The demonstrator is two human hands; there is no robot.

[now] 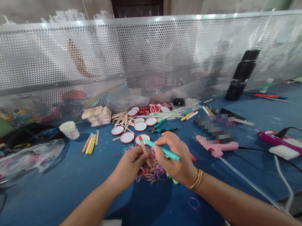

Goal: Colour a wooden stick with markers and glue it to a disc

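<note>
Standing beside the blue-covered work table (66, 188), I see the person's left hand (130, 165) pinched shut around a plain flat wooden craft stick (144, 148), held nearly upright just above the table. The right hand (175, 159), with a gold chain bracelet (196, 180) on its wrist, is closed in a writing grip on a slim teal marker pen (164, 151), whose tip meets the upper end of the stick. Both hands hover over a loose heap of thin multicoloured rubber bands (152, 175). Just beyond lie round white discs with red rims (128, 137) and teal-handled pliers (162, 129). A pink plastic glue gun (217, 147) rests near the right hand, and a small white paper cup (69, 130) stands well off to the left. A white perforated metal screen (142, 54) closes off the far edge.
</note>
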